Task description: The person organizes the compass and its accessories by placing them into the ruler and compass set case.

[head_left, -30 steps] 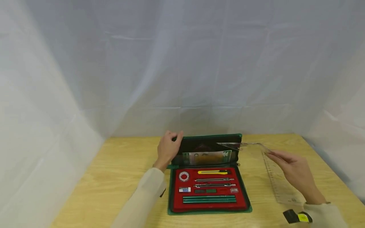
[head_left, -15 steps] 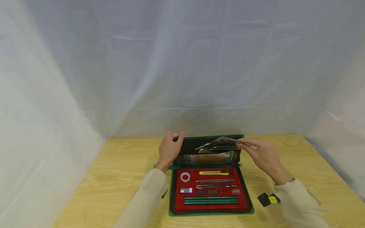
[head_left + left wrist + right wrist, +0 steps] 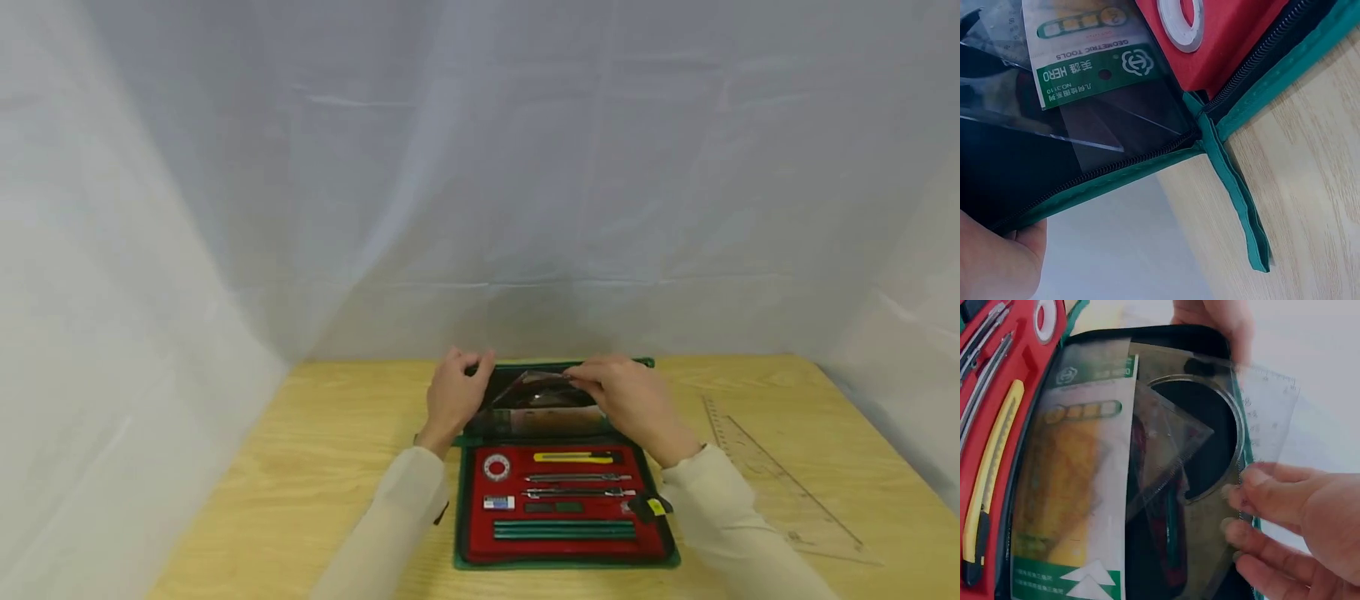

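Note:
A green zip case (image 3: 567,564) lies open on the table, its lid tilted up at the back. My left hand (image 3: 456,398) grips the lid's left edge, with the thumb showing in the left wrist view. My right hand (image 3: 630,404) pinches a clear set square (image 3: 1267,403) with a rounded cut-out, its fingertips at the lid's edge. That set square overlaps the dark inside of the lid. Behind the lid's clear pocket sit a printed card (image 3: 1079,56) and a smaller clear triangle (image 3: 1182,431). The right hand hides the lid's right part in the head view.
The red tray (image 3: 570,550) of the case holds a yellow cutter (image 3: 573,457), compasses (image 3: 577,493), an eraser (image 3: 498,502), a white ring (image 3: 497,467) and green pencils (image 3: 562,530). Another clear set square (image 3: 806,500) lies on the table at right. White sheeting (image 3: 480,208) surrounds the table.
My right hand has moved left with the clear set square, from over the table's right side to the lid. My left hand keeps its grip on the lid.

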A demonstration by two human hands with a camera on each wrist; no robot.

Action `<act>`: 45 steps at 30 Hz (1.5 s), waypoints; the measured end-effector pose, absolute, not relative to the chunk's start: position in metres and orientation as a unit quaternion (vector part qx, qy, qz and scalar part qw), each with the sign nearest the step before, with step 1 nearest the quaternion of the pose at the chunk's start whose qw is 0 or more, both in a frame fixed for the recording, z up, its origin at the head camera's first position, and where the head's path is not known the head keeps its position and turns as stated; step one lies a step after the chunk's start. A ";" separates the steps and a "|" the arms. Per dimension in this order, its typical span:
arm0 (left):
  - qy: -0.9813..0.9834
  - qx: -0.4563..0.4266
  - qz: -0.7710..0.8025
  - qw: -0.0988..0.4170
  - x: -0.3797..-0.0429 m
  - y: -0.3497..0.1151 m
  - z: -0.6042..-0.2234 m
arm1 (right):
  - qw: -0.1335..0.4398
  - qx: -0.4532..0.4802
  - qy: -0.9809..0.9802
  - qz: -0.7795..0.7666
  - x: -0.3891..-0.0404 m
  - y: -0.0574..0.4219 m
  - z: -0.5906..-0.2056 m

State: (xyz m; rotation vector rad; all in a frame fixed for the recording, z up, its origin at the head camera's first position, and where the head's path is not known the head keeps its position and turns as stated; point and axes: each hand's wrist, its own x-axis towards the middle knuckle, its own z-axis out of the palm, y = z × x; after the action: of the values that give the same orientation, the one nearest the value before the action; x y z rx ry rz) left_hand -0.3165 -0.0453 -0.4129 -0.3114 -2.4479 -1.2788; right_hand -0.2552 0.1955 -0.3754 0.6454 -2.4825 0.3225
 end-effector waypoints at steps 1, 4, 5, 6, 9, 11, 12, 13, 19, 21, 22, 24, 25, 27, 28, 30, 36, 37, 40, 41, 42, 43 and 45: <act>-0.866 -0.111 -0.454 0.176 -0.316 -0.045 -0.413 | 0.270 0.232 -0.926 0.124 -0.256 0.195 -0.378; -0.867 -0.105 -0.455 0.173 -0.315 -0.044 -0.414 | 0.260 0.210 -0.933 0.134 -0.257 0.195 -0.386; -0.867 -0.102 -0.454 0.175 -0.315 -0.044 -0.415 | 0.257 0.204 -0.934 0.137 -0.258 0.196 -0.389; -0.867 -0.099 -0.454 0.177 -0.316 -0.045 -0.414 | 0.255 0.199 -0.936 0.141 -0.259 0.196 -0.391; -0.867 -0.093 -0.453 0.184 -0.316 -0.046 -0.414 | 0.256 0.196 -0.935 0.151 -0.260 0.197 -0.397; -0.867 -0.095 -0.453 0.183 -0.316 -0.047 -0.413 | 0.264 0.197 -0.932 0.154 -0.261 0.196 -0.399; -0.867 -0.096 -0.454 0.182 -0.316 -0.048 -0.413 | 0.270 0.199 -0.930 0.154 -0.261 0.195 -0.399; -0.867 -0.097 -0.455 0.180 -0.316 -0.048 -0.413 | 0.275 0.201 -0.928 0.154 -0.261 0.194 -0.399; -0.865 -0.096 -0.459 0.178 -0.315 -0.050 -0.412 | 0.282 0.207 -0.922 0.164 -0.262 0.191 -0.399; -0.866 -0.098 -0.457 0.179 -0.315 -0.049 -0.412 | 0.288 0.205 -0.921 0.164 -0.262 0.194 -0.399; -0.866 -0.100 -0.456 0.179 -0.315 -0.049 -0.412 | 0.296 0.204 -0.919 0.160 -0.261 0.196 -0.398; -0.867 -0.103 -0.453 0.179 -0.315 -0.048 -0.413 | 0.316 0.204 -0.914 0.151 -0.260 0.200 -0.396; -0.867 -0.104 -0.452 0.179 -0.315 -0.048 -0.413 | 0.327 0.205 -0.911 0.145 -0.259 0.201 -0.394; -0.866 -0.104 -0.456 0.179 -0.314 -0.049 -0.412 | 0.339 0.207 -0.908 0.134 -0.256 0.203 -0.390; -0.865 -0.104 -0.457 0.180 -0.314 -0.049 -0.412 | 0.340 0.208 -0.908 0.129 -0.256 0.202 -0.388; -0.864 -0.103 -0.458 0.182 -0.314 -0.050 -0.412 | 0.329 0.205 -0.913 0.123 -0.254 0.201 -0.385; -0.862 -0.110 -0.458 0.185 -0.314 -0.049 -0.412 | 0.280 0.199 -0.932 0.120 -0.255 0.190 -0.391; -0.862 -0.112 -0.458 0.187 -0.314 -0.048 -0.413 | 0.280 0.197 -0.931 0.124 -0.255 0.189 -0.394; -0.860 -0.117 -0.460 0.187 -0.314 -0.045 -0.414 | 0.273 0.185 -0.933 0.141 -0.258 0.189 -0.403; -0.859 -0.117 -0.461 0.187 -0.314 -0.044 -0.414 | 0.273 0.182 -0.932 0.151 -0.259 0.190 -0.406; -0.859 -0.116 -0.462 0.186 -0.314 -0.044 -0.414 | 0.270 0.181 -0.932 0.162 -0.259 0.191 -0.409; -0.859 -0.116 -0.462 0.186 -0.314 -0.044 -0.414 | 0.264 0.180 -0.932 0.170 -0.260 0.193 -0.412; -0.858 -0.116 -0.464 0.186 -0.313 -0.044 -0.414 | 0.258 0.182 -0.930 0.188 -0.260 0.195 -0.417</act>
State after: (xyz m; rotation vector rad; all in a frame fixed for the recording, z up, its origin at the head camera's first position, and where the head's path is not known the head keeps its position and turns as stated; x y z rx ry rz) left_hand -0.3132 -0.0438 -0.4136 -0.3255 -2.4171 -1.3080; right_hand -0.2602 0.1951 -0.4173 0.4922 -2.5216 0.5100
